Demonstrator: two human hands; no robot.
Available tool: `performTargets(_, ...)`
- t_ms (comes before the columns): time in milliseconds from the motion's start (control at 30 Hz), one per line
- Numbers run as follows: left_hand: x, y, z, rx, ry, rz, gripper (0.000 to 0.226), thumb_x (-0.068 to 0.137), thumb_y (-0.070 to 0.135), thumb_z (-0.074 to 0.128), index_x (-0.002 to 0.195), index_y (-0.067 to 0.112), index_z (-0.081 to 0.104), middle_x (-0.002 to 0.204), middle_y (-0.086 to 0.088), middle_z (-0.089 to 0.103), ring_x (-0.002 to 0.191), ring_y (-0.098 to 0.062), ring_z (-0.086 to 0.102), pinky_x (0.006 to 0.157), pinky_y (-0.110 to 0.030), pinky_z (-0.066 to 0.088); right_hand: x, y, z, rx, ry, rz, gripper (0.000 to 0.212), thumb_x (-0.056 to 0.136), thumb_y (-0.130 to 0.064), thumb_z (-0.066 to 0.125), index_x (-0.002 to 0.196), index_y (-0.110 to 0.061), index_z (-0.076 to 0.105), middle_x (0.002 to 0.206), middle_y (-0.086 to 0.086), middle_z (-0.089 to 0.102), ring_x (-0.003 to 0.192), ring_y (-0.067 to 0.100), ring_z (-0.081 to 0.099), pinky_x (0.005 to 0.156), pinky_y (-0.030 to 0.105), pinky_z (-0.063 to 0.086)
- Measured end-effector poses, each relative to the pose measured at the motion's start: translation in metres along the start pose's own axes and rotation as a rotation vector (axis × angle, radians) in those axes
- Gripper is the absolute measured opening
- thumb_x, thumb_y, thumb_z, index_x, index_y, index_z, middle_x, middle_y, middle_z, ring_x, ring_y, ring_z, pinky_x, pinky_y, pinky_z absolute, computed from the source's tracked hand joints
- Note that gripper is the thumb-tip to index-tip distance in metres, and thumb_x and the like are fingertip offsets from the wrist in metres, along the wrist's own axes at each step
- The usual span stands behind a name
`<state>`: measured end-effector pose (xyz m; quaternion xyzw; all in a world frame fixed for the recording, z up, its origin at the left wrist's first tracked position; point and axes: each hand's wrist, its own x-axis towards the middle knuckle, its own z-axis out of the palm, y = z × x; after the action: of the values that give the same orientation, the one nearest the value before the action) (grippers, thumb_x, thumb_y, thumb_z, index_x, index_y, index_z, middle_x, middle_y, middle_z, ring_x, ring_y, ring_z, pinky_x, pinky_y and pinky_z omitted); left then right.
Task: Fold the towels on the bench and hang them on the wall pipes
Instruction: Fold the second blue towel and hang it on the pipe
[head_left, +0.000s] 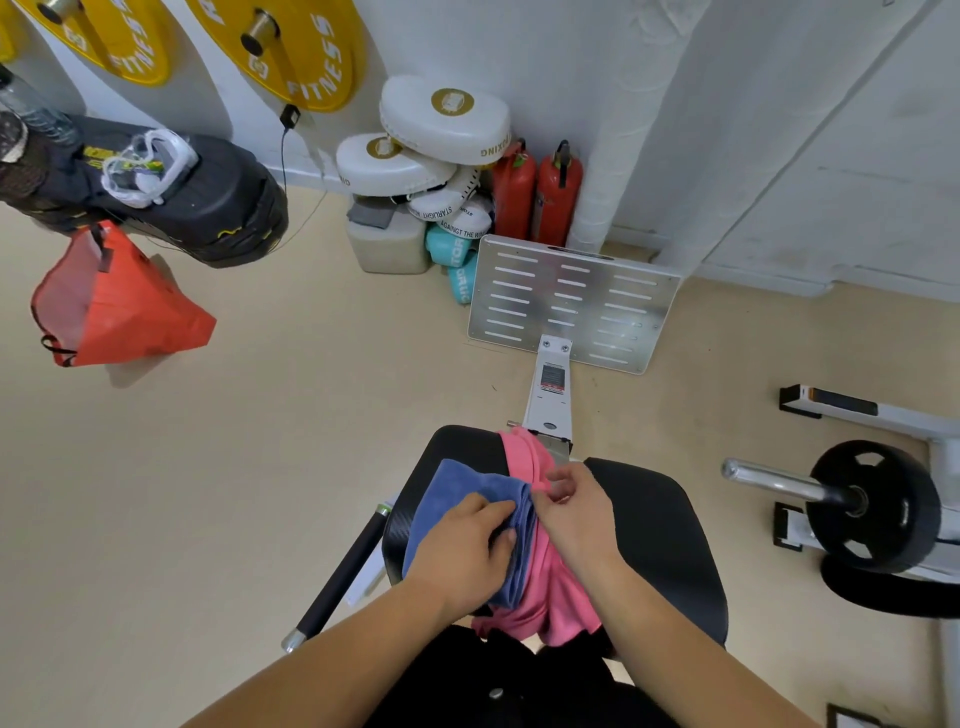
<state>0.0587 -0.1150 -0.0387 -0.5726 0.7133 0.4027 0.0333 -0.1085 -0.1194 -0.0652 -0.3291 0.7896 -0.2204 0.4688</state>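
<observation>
You are early in the task, by the look of it: neither towel is folded yet and nothing hangs on the white wall pipe (615, 156) in the corner beyond the worktop (654, 525). The blue towel (457, 483) lies bunched on the worktop's left side, touching the pink towel (550, 597), which runs crumpled down the middle and spills over the near edge. Your left hand (467, 540) sits on the blue towel with its fingers (501, 519) curled into the cloth, gripping a gathered edge. Your right hand (576, 506) is just beside it, fingers (558, 488) pinched on what looks like a fold of the pink towel. Left to do, as I judge it: separate the two, fold each, then carry both to the pipes.
</observation>
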Motion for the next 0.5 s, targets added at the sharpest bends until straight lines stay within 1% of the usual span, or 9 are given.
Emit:
performTargets(33,-0.003,-0.003,-0.001,0.032,-0.026,0.035,0.039,0.104,0.037,0.041,0.141,0.031,0.053,0.126,0.007,0.054,0.112,-0.013,0.056,0.097,-0.032,0.050,0.001,0.000,-0.002,-0.004,0.000,0.023,0.009,0.088,-0.021,0.071,0.086,-0.021,0.063,0.083,-0.004,0.065,0.074,0.010,0.062,0.067,0.023,0.046)
performTargets(100,-0.008,-0.010,-0.003,0.106,-0.070,0.079,0.043,0.105,0.033,0.039,0.147,0.032,0.047,0.135,0.008,0.049,0.121,-0.013,0.051,0.102,-0.029,0.046,0.002,0.002,-0.006,-0.001,-0.080,0.112,0.029,0.093,-0.035,0.068,0.073,-0.015,0.062,0.071,0.001,0.066,0.063,0.015,0.061,0.062,0.030,0.050)
performTargets(133,-0.010,-0.014,-0.004,0.114,-0.076,0.087,0.042,0.105,0.032,0.039,0.146,0.032,0.048,0.137,0.009,0.047,0.123,-0.013,0.050,0.101,-0.028,0.046,0.000,0.000,-0.007,0.019,-0.152,0.175,0.037,0.095,-0.039,0.065,0.072,-0.011,0.065,0.066,0.006,0.066,0.058,0.018,0.062,0.058,0.033,0.053)
performTargets(167,-0.011,-0.017,-0.006,0.107,-0.070,0.084,0.040,0.106,0.031,0.039,0.144,0.032,0.051,0.136,0.009,0.048,0.123,-0.012,0.050,0.098,-0.028,0.047,-0.003,-0.002,-0.008,0.025,-0.210,0.227,0.043,0.097,-0.043,0.062,0.074,-0.007,0.069,0.063,0.009,0.066,0.054,0.020,0.063,0.052,0.031,0.054)
performTargets(233,-0.010,-0.022,-0.010,0.100,-0.010,0.056,0.035,0.105,0.031,0.040,0.136,0.031,0.058,0.132,0.011,0.052,0.118,-0.012,0.054,0.092,-0.033,0.052,-0.006,-0.006,-0.007,0.020,-0.251,0.264,0.048,0.096,-0.048,0.062,0.077,-0.006,0.072,0.063,0.010,0.067,0.052,0.019,0.063,0.047,0.027,0.053)
performTargets(333,-0.008,-0.035,-0.023,0.181,0.135,-0.090,0.035,0.102,0.030,0.045,0.135,0.029,0.056,0.133,0.007,0.052,0.117,-0.016,0.053,0.089,-0.032,0.053,-0.007,-0.014,-0.003,0.063,-0.237,0.241,0.050,0.090,-0.053,0.069,0.086,-0.004,0.076,0.068,0.011,0.068,0.056,0.021,0.063,0.047,0.026,0.051)
performTargets(400,-0.009,-0.048,-0.029,0.217,0.128,-0.215,0.046,0.097,0.036,0.051,0.142,0.030,0.046,0.136,0.005,0.049,0.120,-0.017,0.051,0.090,-0.032,0.053,-0.005,-0.019,0.000,0.114,-0.214,0.236,0.054,0.086,-0.056,0.073,0.088,-0.002,0.076,0.069,0.013,0.066,0.058,0.020,0.062,0.047,0.024,0.051)
performTargets(467,-0.009,-0.061,-0.028,0.124,0.079,-0.346,0.059,0.091,0.045,0.060,0.143,0.027,0.041,0.134,0.003,0.051,0.119,-0.019,0.055,0.093,-0.035,0.054,-0.002,-0.021,0.005,0.138,-0.181,0.200,0.049,0.083,-0.047,0.080,0.088,0.002,0.075,0.069,0.012,0.064,0.059,0.019,0.060,0.053,0.030,0.053)
performTargets(500,-0.009,-0.065,-0.027,0.029,0.068,-0.407,0.061,0.087,0.048,0.064,0.140,0.025,0.043,0.130,0.003,0.055,0.115,-0.020,0.059,0.093,-0.036,0.055,0.000,-0.020,0.008,0.112,-0.156,0.166,0.040,0.084,-0.037,0.081,0.087,0.002,0.074,0.070,0.011,0.064,0.062,0.019,0.060,0.061,0.035,0.058)
